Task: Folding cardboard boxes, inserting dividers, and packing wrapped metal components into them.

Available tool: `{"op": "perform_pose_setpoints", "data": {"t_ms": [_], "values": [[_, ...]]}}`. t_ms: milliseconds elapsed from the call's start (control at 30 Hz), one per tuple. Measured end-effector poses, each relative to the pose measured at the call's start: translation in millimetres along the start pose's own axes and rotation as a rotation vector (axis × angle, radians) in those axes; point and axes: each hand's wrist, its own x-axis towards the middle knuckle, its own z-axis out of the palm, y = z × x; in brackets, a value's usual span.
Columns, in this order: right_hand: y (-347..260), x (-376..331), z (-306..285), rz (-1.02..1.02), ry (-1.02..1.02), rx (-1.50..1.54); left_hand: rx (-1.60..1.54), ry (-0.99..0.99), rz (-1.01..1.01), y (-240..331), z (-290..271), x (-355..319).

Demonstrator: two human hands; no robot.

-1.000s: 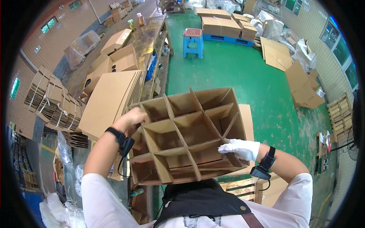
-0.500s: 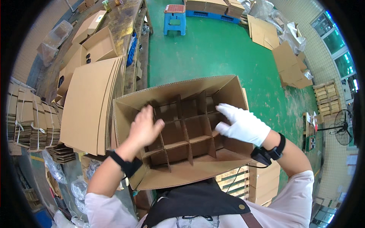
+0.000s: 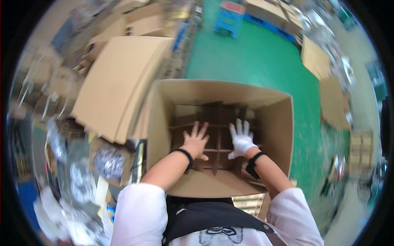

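Note:
Right in front of me stands an open cardboard box (image 3: 223,184) with tall walls. A grid of cardboard dividers (image 3: 212,155) lies low inside it, splitting it into several cells. My bare left hand (image 3: 195,141) reaches into the box with its fingers spread over the left part of the grid. Over the right part, my right hand (image 3: 243,140) in a white glove is also spread, palm down. Both hands appear to rest on the divider tops; blur keeps the exact contact from showing. Neither hand grips anything.
A stack of flat cardboard sheets (image 3: 119,88) leans left of the box, near a long workbench (image 3: 186,45). Clear plastic bags (image 3: 82,180) lie at the lower left. On the green floor (image 3: 234,61) stand a blue stool (image 3: 228,21) and, at right, cardboard pieces (image 3: 333,102).
Both hands have gone from the upper sides of the box down onto the divider grid, with fingers now spread. The whole view has swung, and the box appears turned.

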Motion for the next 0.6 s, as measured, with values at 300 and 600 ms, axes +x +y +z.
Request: {"op": "perform_pose_setpoints", "data": {"t_ms": [300, 600], "values": [[64, -153, -119, -0.255, 0.180, 0.904, 0.021, 1.525, -0.062, -21, -142, -307], [23, -334, -131, -0.483, 0.299, 0.868, -0.786, 0.676, -1.129, 110, 226, -567]]}}
